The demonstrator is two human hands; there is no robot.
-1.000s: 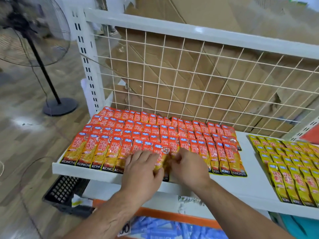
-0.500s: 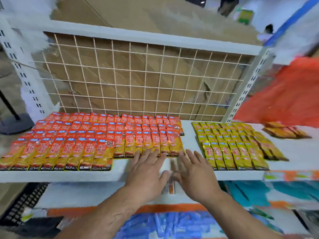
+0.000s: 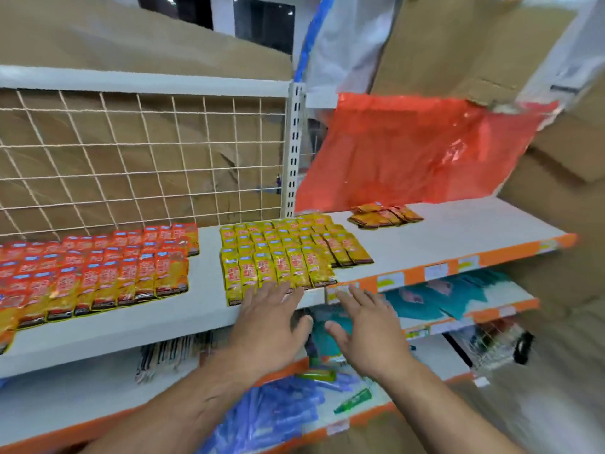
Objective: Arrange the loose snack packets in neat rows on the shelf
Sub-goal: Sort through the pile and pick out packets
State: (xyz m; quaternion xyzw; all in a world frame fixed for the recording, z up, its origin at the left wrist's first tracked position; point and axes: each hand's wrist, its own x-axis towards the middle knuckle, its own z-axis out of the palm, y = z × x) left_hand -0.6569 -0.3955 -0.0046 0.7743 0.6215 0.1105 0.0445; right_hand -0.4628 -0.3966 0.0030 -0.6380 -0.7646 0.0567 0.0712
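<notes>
Orange snack packets (image 3: 98, 267) lie in neat overlapping rows on the left of the white shelf (image 3: 442, 240). Yellow packets (image 3: 281, 253) lie in rows at the shelf's middle. A small loose pile of orange-brown packets (image 3: 384, 216) sits farther back on the right. My left hand (image 3: 271, 322) is flat with spread fingers at the shelf's front edge, its fingertips at the front row of yellow packets. My right hand (image 3: 363, 326) hovers beside it with straight fingers, in front of the shelf edge. Neither hand holds anything.
A white wire grid (image 3: 131, 158) backs the shelf, with cardboard behind it. A red plastic sheet (image 3: 409, 152) hangs at the right behind the loose pile. Lower shelves hold blue packets (image 3: 268, 417), green items (image 3: 353, 396) and teal packages (image 3: 442, 296).
The view has swung right, from the orange rows to the yellow ones. Both hands left the orange packets and moved right, opening flat near the yellow rows.
</notes>
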